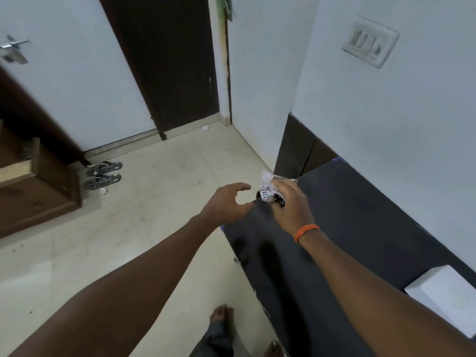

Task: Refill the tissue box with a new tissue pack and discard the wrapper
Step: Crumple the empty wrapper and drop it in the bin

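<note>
Crinkly clear plastic wrapper [268, 188] bunched in right hand [289, 204] grip; left hand [226, 204] splayed, empty.

We see the wrapper [268, 188] as a crumpled wad of clear plastic film with a black and white printed patch, bunched tight and gripped in our right hand [289, 204], which is curled closed around it. Part of the film sticks up above the fingers, and the printed part shows on the thumb side. It is held in the air over the far corner of the dark counter [360, 228], near where that surface meets the pale floor. The tissue box [445, 295] is a plain white block lying flat on the same counter at its near right edge, well apart from the wrapper; we cannot make out its opening.
</note>
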